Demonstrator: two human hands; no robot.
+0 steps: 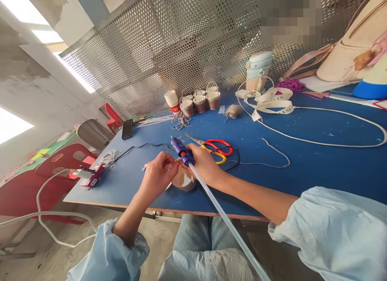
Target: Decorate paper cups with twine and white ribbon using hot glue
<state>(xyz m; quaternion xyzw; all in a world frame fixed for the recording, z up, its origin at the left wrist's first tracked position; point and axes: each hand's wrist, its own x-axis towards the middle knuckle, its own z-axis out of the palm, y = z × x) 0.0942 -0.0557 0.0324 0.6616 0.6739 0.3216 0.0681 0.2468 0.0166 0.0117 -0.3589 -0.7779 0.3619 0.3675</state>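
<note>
Blue desk (317, 174) carries everything. Right hand (206, 164): fingers clamped around glue gun (180, 150), nozzle pointing away, likely for safety. Left hand (159, 173): fingers bunched at cup rim, probably steadying; exact grip, can't tell. Handled baskets (213, 103) behind, contents unclear. Paper cups (171, 98) nested. Cup (185, 187) below hands, white interior.

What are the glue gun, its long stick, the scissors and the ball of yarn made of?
Glue gun: probably hard plastic; its blue-purple body looks smooth and moulded. Long stick: likely hot-melt glue, being pale, smooth and cloudy. Scissors: the grey blades look like metal, the smooth red and yellow handles like plastic. Ball of yarn: dull, beige-brown strands, perhaps cotton or jute; I can't tell.
</note>
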